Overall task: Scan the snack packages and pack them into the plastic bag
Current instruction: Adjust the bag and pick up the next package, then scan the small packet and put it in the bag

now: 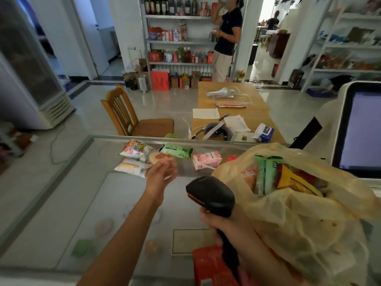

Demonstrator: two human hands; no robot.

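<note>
On the glass counter lie several snack packages: a white and red one, a white and orange one, a round orange one, a green one and a pink one. My left hand hovers open just in front of the round package, holding nothing. My right hand grips the handle of a black barcode scanner. To the right stands a yellowish plastic bag, open, with green and orange packages inside.
A white checkout screen stands at the right edge. Beyond the counter are a wooden chair and a wooden table with papers. A person stands by the far shelves. A red stool sits below the counter.
</note>
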